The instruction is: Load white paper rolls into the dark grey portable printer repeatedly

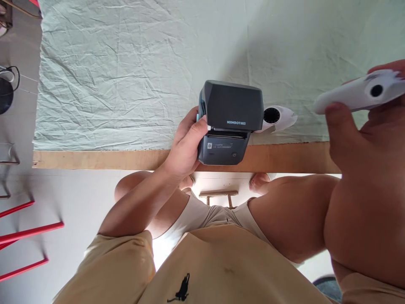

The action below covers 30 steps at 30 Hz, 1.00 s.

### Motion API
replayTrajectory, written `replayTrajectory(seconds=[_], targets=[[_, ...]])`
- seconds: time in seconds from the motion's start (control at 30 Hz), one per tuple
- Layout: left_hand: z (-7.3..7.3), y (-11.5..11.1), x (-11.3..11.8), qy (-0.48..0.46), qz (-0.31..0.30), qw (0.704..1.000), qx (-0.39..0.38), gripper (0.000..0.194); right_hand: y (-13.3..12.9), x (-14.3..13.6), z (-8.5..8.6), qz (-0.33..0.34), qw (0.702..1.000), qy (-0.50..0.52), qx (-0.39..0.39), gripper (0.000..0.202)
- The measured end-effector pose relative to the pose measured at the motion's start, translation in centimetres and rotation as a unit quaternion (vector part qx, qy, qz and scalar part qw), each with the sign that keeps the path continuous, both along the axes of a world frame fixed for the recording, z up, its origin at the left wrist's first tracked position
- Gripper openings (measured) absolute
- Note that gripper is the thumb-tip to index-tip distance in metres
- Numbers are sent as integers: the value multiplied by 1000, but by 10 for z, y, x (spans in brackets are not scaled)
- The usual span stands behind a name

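A dark grey label printer (233,103) marked NIIMBOT is tilted up at the table's front edge, its lid side facing me. My left hand (186,145) grips its left side, with the thumb on the front near the slot. Behind the printer's right side lies a white label roll (286,119), partly hidden, its dark core hole showing. Off to the right, my right hand (354,135) is closed around another white label roll (351,93), thumb on the near side and fingers beyond it. That hand runs out of the frame at the right.
A pale green wrinkled cloth (126,76) covers the table, ending at a bare wooden front edge (95,159). Red metal legs (31,233) stand on the floor at the left. A dark round object with a cable (6,95) is at the far left.
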<state>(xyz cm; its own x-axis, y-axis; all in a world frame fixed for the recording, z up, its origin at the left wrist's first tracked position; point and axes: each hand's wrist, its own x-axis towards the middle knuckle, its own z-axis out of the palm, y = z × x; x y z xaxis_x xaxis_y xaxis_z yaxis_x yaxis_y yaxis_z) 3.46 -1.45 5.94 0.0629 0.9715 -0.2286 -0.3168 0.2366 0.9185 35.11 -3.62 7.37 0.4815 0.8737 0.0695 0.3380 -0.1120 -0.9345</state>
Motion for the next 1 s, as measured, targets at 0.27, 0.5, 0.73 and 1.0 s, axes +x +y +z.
replayTrajectory(seconds=[0.27, 0.5, 0.73, 1.0], targets=[[0, 0, 1, -5, -1, 1000, -5, 32, 9, 13, -9, 65, 964, -219, -134, 73], [-6, 8, 1, 17, -18, 999, 43, 26, 19, 36, -33, 125, 938, -304, -108, 61], [-8, 9, 2, -3, -16, 999, 46, 24, 23, 32, -39, 168, 923, -346, 7, 49], [-9, 10, 2, -16, -32, 998, 54, 37, 20, 12, -36, 92, 946, -307, 42, 58]])
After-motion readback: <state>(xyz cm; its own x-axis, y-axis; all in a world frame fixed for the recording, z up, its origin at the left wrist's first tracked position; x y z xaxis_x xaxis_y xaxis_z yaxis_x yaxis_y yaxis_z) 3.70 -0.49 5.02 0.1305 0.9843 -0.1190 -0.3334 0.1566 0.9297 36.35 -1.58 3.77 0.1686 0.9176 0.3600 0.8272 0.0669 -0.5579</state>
